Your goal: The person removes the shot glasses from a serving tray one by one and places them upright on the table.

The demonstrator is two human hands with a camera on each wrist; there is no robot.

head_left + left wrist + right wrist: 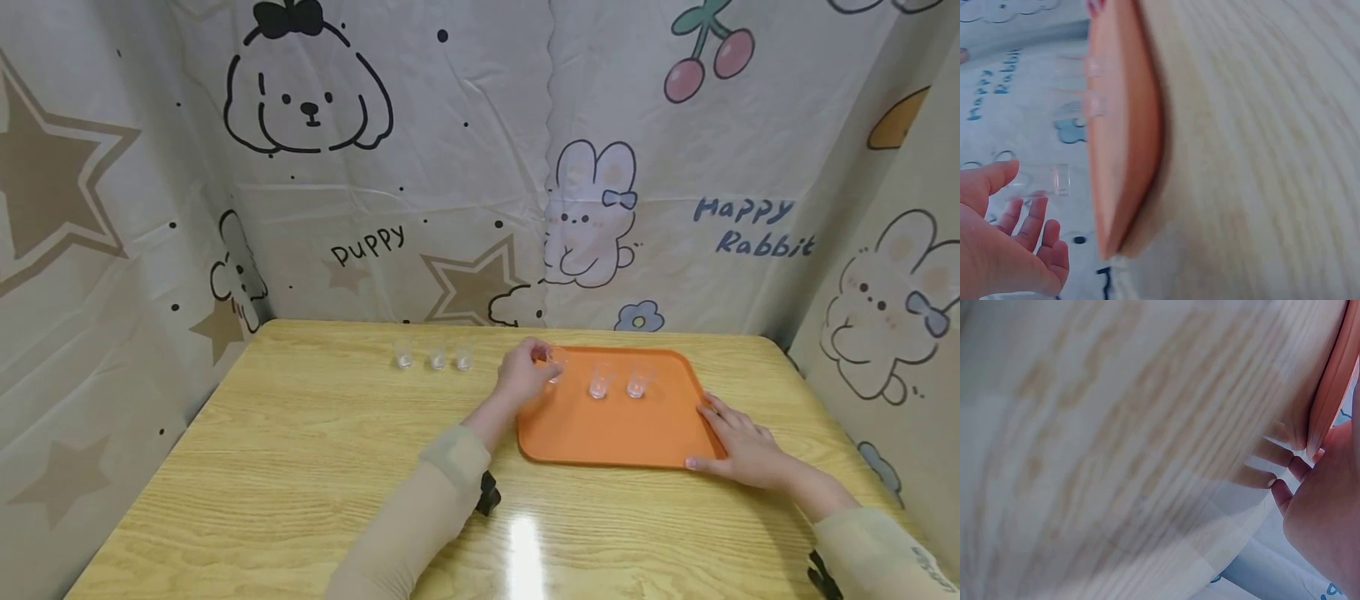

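Before you, a pale printed curtain (pixel 480 167) hangs behind the wood-grained table (pixel 300 467); at upper left you see an outlined puppy (pixel 308 110) with a black bow (pixel 288 18), above the word "Puppy" (pixel 367 246); right of centre, a rabbit (pixel 592 237) with a blue bow (pixel 619 198), the lettering "Happy Rabbit" (pixel 742 210) beside it, pink cherries (pixel 733 53) above, a blue flower (pixel 640 317) below; brown stars (pixel 45 175) appear at left and centre

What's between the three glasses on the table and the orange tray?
The left hand, pinching another clear glass at the left end of the tray; table shows between hand and three glasses. The head view shows it.
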